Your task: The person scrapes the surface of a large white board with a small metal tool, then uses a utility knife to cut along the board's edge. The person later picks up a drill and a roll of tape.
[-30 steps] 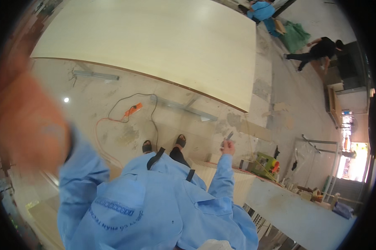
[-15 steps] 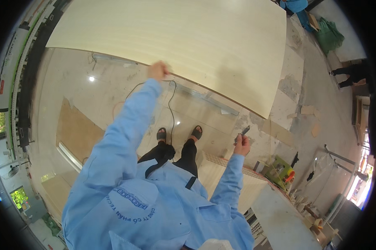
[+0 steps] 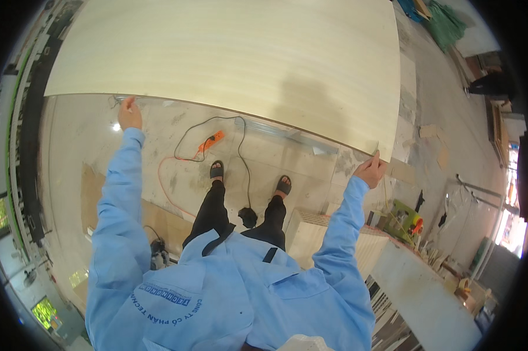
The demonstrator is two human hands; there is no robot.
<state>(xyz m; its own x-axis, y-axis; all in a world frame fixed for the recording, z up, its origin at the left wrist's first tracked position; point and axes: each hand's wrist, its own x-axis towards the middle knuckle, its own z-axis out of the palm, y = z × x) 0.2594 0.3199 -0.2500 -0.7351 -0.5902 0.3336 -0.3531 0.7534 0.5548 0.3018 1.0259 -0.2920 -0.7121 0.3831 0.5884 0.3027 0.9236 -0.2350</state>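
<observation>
A large pale board (image 3: 229, 58) fills the far side, its near edge running across in front of me. My left hand (image 3: 130, 114) is at that edge toward the left, fingers curled against it. Close to the board's near right corner is my right hand (image 3: 371, 171), closed and touching the edge. It holds a slim utility knife (image 3: 378, 146), of which only a small tip shows above the board's surface; the fingers hide the rest.
An orange power strip (image 3: 211, 141) and a black cable (image 3: 244, 158) lie on the floor by my feet. Stacked panels (image 3: 316, 234) stand at my near right, beside a green machine (image 3: 401, 219). A long machine (image 3: 35, 117) lines the left; a brown sheet (image 3: 94, 193) lies on the floor.
My left hand has moved left along the board's edge. My right hand, with the utility knife, has gone forward and right from above the floor to the board's near right corner.
</observation>
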